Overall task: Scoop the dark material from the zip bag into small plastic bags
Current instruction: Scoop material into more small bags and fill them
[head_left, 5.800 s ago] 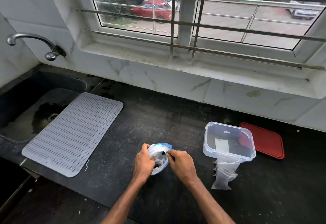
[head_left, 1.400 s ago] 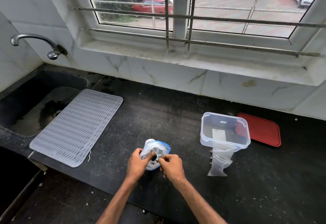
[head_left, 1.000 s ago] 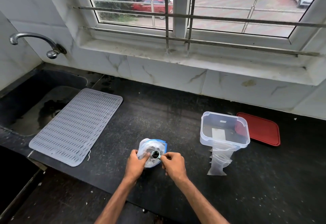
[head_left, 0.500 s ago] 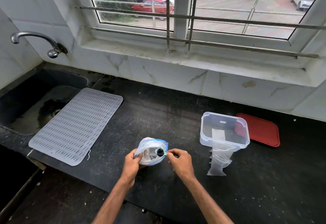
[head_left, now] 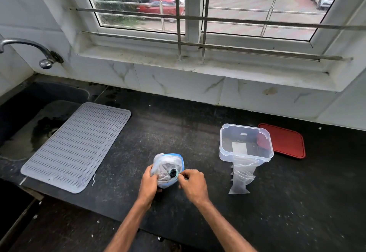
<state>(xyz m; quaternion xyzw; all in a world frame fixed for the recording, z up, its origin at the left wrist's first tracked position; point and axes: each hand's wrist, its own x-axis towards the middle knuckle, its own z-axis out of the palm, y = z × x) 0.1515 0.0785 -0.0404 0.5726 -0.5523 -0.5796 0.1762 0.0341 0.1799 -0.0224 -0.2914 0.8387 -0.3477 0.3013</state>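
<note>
A clear zip bag (head_left: 168, 165) with a blue zip edge stands on the black counter, dark material showing through it. My left hand (head_left: 149, 182) grips its left side. My right hand (head_left: 191, 182) pinches a small teal scoop (head_left: 173, 172) loaded with dark material at the bag's mouth. A stack of small clear plastic bags (head_left: 241, 178) lies to the right, its far end under a clear plastic container (head_left: 245, 142).
A red lid (head_left: 285, 141) lies behind the container. A grey ribbed drying mat (head_left: 77, 144) covers the counter's left part, overlapping the dark sink (head_left: 23, 125) under a tap (head_left: 25, 50). The counter's front edge runs close to my forearms.
Both hands worked at the bag's mouth throughout. Over the last second the scoop filled with dark material came up at the opening, held by my right hand.
</note>
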